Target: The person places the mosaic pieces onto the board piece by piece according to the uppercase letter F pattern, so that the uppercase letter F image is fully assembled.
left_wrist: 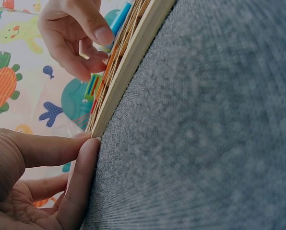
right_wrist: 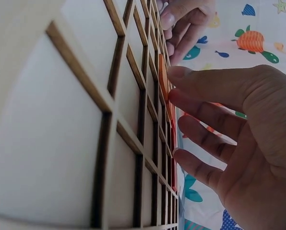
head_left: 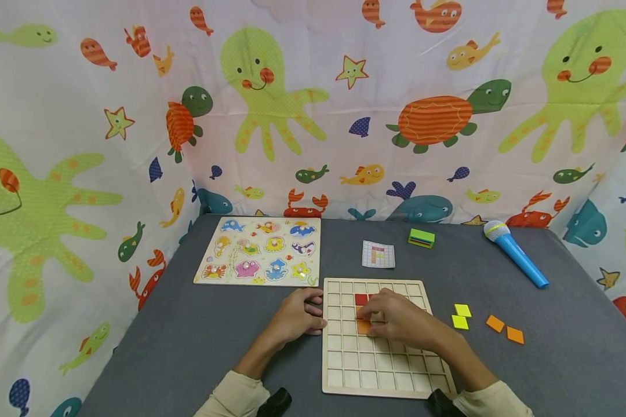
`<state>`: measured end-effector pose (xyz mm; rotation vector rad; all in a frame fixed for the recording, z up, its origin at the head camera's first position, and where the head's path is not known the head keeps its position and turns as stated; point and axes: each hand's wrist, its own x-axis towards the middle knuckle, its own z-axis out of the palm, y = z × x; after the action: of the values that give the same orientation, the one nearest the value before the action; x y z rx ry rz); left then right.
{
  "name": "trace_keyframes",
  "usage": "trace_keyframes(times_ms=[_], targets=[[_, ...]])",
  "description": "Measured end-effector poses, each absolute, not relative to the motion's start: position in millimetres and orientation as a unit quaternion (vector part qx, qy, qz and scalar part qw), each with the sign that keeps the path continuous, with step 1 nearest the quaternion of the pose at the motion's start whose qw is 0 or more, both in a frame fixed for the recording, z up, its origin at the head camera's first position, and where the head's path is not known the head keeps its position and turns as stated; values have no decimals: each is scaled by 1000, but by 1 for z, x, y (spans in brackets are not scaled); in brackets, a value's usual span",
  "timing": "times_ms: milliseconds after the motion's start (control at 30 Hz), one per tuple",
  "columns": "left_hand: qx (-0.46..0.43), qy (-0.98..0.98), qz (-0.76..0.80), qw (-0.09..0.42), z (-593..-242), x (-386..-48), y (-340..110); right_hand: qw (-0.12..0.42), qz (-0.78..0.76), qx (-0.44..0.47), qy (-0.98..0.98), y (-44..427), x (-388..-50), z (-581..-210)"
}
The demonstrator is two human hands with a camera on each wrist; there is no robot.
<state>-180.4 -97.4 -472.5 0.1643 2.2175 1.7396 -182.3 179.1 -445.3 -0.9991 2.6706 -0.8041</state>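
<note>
A wooden grid board [head_left: 344,380] lies on the table in front of the person. Its left edge is touched by the left hand [head_left: 294,317]; in the left wrist view, the thumb and a finger pinch that edge. Over the upper middle cells is the right hand [head_left: 401,315], its fingertips at the orange tiles [head_left: 363,328]. The right wrist view shows its thumb and fingers spread loosely, touching or just off an orange tile [right_wrist: 164,76], nothing pinched between them. Red tiles [head_left: 361,299] sit in cells beyond the orange ones, partly covered by the fingers.
Right of the board lie yellow tiles [head_left: 460,322] and two orange tiles [head_left: 515,335]. Behind stand a printed pattern card [head_left: 378,254], a stack of green-topped tiles [head_left: 421,238] and a blue toy microphone [head_left: 521,259]. A sea-animal peg puzzle [head_left: 261,251] lies back left.
</note>
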Motion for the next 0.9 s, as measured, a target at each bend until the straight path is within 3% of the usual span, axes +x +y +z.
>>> trace_keyframes(times_ms=[367,900], targets=[[64,774,610,158,-472,-180,-97,107,-296,-291,903,197,-182,-437],[70,775,609,154,-473,-180,-99,79,-303,-240,919,245,-175,-420]])
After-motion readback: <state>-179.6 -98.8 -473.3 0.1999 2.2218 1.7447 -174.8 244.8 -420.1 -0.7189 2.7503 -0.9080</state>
